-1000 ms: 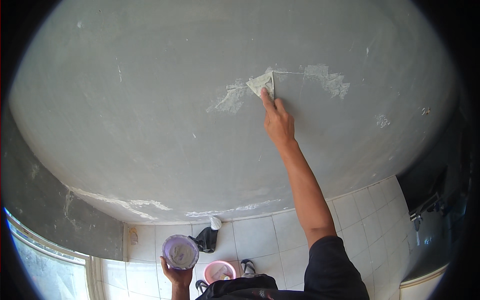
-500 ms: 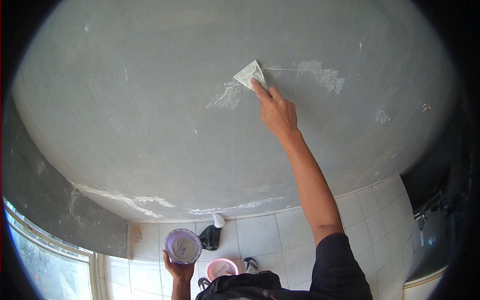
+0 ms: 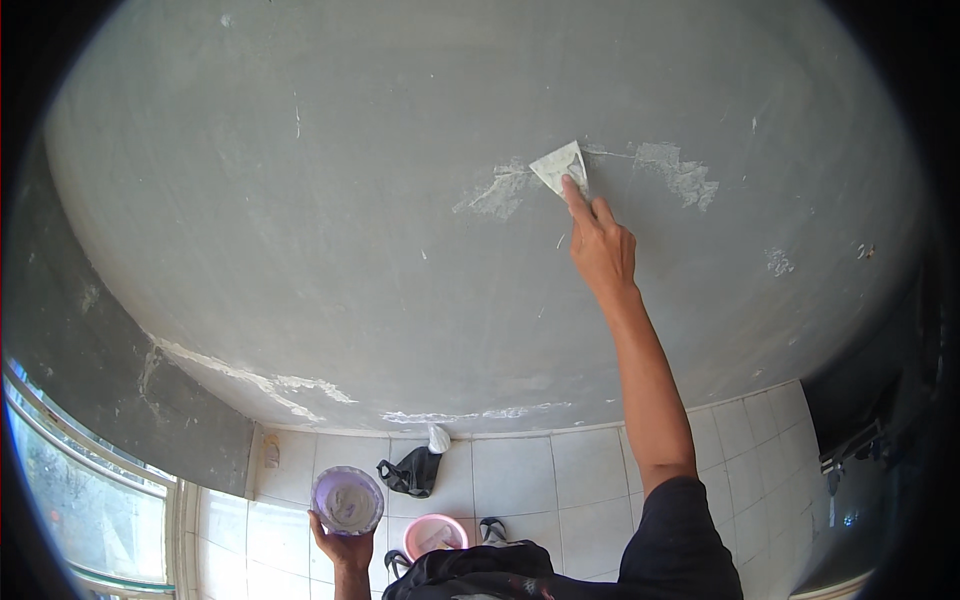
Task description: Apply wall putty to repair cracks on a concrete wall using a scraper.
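My right hand is stretched out to the grey wall and grips a putty knife. The index finger presses on the wide pale blade, which lies against the wall; the handle is hidden in my palm. On either side of the blade are light patches of filler, a rough left patch and a stepped right patch, with a thin crack line between. Low at the left, my left hand holds a purple bowl from below, with greyish-white putty in it.
A pink basin with pale stuff inside stands on the white tiled floor by my feet. Beside it lie a black plastic bag and a small white bag. A window is at the lower left.
My right hand and the putty knife have moved slightly right along the wall, over the crack between the patches. The view has shifted a little too. The bowl stays in my left hand.
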Demonstrator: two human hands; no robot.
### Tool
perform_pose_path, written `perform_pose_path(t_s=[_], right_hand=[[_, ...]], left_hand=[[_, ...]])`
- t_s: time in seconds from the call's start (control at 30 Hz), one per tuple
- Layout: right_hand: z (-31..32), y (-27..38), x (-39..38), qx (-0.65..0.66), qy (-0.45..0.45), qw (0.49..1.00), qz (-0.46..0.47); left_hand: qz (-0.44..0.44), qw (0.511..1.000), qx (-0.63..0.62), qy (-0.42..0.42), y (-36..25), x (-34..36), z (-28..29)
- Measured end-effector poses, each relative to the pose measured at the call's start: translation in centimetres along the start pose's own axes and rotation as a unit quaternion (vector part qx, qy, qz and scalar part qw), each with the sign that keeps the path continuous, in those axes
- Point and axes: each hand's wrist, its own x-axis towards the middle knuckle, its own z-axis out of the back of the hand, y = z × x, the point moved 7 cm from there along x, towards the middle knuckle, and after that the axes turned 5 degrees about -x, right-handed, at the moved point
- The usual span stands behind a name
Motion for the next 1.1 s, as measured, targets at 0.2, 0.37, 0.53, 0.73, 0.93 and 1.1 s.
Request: perform_pose_path(t_s=[0.2,0.37,0.53,0.73,0.93,1.1], right_hand=[[-1.9,-0.8,0.1,-0.043,0.046,0.998,-0.012],[-0.8,-1.9,-2.3,0.003,0.005,1.000,-0.009],[0.1,-0.1,1.5,-0.023,-0.002,1.000,-0.014],[-0.8,-2.6,-2.2,-0.067,0.009,0.998,-0.015],[-0.1,-1.3,-0.1,-0.036,-0.026,0.999,-0.009],[-0.9,-2.4,-0.1,-0.095,0.017,0.995,-0.010]], left_hand=[[0.006,1.000,-0.006,0.002,-0.3,0.3,-1.5],[-0.009,1.000,-0.019,0.021,0.2,1.0,-2.9],[0.023,1.000,0.012,0.006,0.7,1.4,-3.2],[0.007,1.000,0.005,0.014,0.4,1.6,-3.6],[0.024,1.000,0.005,0.015,0.6,1.5,-3.2],[0.027,0.999,0.019,0.012,0.6,1.6,-3.4]])
